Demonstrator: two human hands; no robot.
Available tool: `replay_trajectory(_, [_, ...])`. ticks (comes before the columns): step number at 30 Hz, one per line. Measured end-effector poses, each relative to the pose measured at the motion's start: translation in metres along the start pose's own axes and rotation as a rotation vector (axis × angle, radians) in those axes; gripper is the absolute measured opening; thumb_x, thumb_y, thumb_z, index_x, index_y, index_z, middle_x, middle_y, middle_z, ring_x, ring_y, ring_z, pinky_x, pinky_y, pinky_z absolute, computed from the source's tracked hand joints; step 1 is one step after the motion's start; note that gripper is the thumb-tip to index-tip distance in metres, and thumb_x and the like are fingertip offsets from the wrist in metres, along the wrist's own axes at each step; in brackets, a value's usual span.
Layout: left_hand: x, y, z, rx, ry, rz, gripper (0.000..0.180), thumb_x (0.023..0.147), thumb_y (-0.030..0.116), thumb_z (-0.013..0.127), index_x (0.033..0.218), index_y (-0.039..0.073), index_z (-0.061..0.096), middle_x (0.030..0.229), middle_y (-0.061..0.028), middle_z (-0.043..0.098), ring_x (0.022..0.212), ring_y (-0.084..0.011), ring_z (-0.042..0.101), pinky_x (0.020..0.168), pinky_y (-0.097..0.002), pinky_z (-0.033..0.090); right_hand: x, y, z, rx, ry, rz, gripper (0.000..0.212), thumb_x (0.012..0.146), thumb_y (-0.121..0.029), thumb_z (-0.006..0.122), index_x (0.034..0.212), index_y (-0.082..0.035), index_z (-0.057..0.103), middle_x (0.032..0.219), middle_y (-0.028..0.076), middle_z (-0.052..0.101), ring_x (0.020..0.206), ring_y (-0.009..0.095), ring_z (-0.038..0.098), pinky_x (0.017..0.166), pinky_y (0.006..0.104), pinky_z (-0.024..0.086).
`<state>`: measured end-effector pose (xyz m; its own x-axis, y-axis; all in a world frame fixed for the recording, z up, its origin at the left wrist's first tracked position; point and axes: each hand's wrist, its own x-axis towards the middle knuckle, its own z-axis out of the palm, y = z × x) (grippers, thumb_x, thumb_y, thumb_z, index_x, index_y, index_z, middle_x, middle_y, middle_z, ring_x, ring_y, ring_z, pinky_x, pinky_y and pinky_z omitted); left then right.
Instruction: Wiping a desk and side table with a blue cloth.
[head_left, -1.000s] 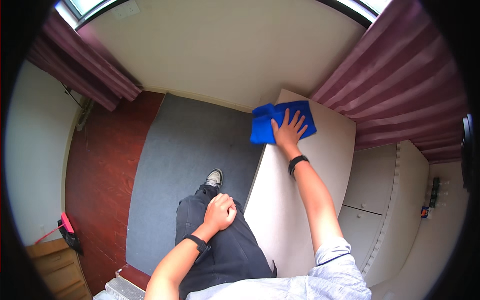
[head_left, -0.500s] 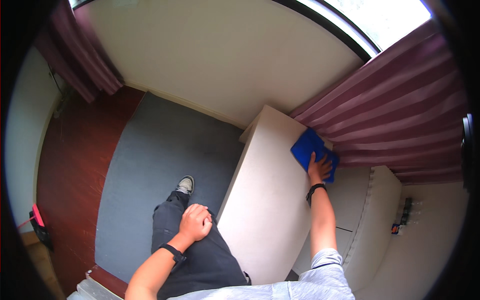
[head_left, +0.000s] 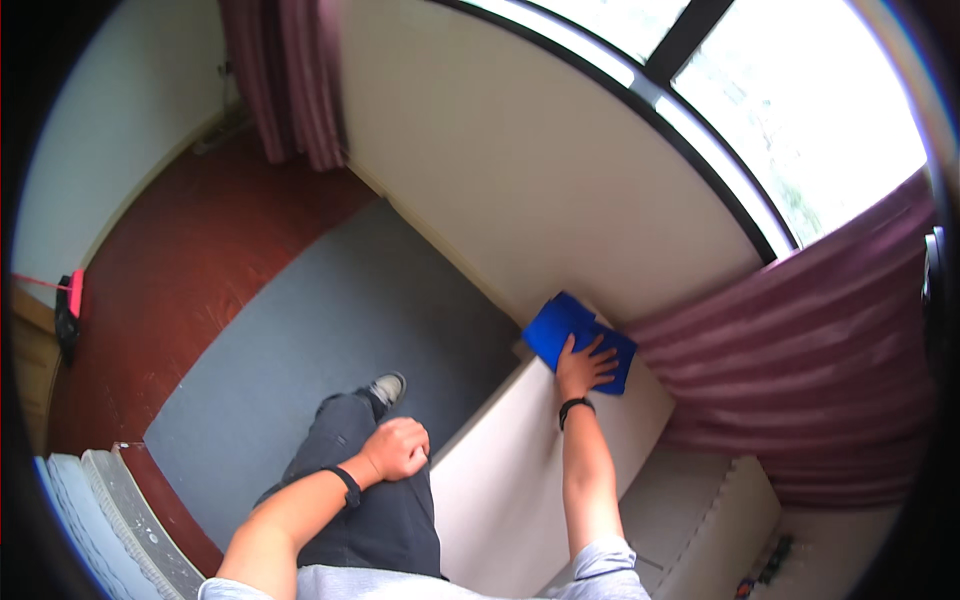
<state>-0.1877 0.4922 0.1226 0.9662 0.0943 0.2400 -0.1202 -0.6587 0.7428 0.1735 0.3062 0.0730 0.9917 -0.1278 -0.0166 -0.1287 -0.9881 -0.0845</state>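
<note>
A blue cloth (head_left: 553, 330) lies folded at the far end of a white tabletop (head_left: 500, 470), next to the wall, and sticks out a little past the top's left corner. My right hand (head_left: 588, 368) rests palm down on the cloth, its fingers spread and pressing it flat. The right arm is stretched out over the tabletop. On my thigh, in dark trousers (head_left: 340, 450), sits my left hand (head_left: 397, 447), its fingers curled in and nothing visible in them. Each wrist wears a black band.
A pale wall (head_left: 530, 150) with a window (head_left: 800, 110) rises beyond the tabletop. A purple curtain (head_left: 790, 350) hangs at its right, near a lower white surface (head_left: 685, 500). Grey matting (head_left: 330, 310) covers reddish floor (head_left: 200, 270) on the left. A pink-and-black broom or dustpan (head_left: 72, 305) stands far left.
My right hand has slid the blue cloth from the tabletop's far right edge toward its far left corner. The view has turned, showing more window. My left hand stays on my leg.
</note>
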Motion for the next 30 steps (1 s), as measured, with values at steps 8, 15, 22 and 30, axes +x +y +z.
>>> replay_trajectory(8, [-0.011, 0.014, 0.01, 0.085, -0.046, -0.075, 0.013, 0.081, 0.017, 0.058, 0.075, 0.009, 0.065, 0.08, -0.008, 0.064, 0.085, -0.028, 0.064, 0.079, -0.0423, 0.054, -0.128, 0.048, -0.012, 0.089, 0.158, -0.479, 0.081, 0.092, -0.06, 0.054, 0.155, -0.012, 0.036, 0.163, 0.027, 0.019, 0.15, 0.05, 0.012, 0.118, 0.0658, 0.007])
replay_trajectory(15, [-0.013, 0.01, 0.004, 0.145, -0.063, -0.097, 0.017, 0.085, 0.02, 0.056, 0.082, 0.008, 0.068, 0.088, -0.0093, 0.068, 0.093, -0.0296, 0.065, 0.082, -0.0436, 0.053, -0.256, 0.199, -0.034, 0.122, 0.081, -0.609, 0.077, 0.09, -0.055, 0.06, 0.151, -0.011, 0.042, 0.162, 0.025, 0.021, 0.15, 0.047, 0.013, 0.119, 0.0641, 0.007])
replay_trajectory(22, [-0.018, 0.014, 0.006, 0.216, -0.118, -0.105, 0.019, 0.087, 0.021, 0.054, 0.087, 0.009, 0.068, 0.094, -0.0124, 0.067, 0.096, -0.032, 0.065, 0.088, -0.0442, 0.052, -0.349, 0.326, -0.045, 0.185, 0.06, -0.3, 0.082, 0.088, -0.054, 0.061, 0.152, -0.008, 0.037, 0.161, 0.03, 0.019, 0.149, 0.051, 0.011, 0.117, 0.0677, 0.006])
replay_trajectory(30, [-0.031, 0.026, 0.012, 0.381, -0.255, -0.053, 0.025, 0.086, 0.028, 0.058, 0.097, 0.01, 0.07, 0.109, -0.0114, 0.064, 0.107, -0.0298, 0.061, 0.099, -0.048, 0.043, -0.448, 0.334, -0.027, 0.239, 0.003, -0.119, 0.095, 0.09, -0.052, 0.06, 0.156, 0.0, 0.018, 0.156, 0.042, 0.008, 0.146, 0.06, 0.002, 0.113, 0.0728, 0.008])
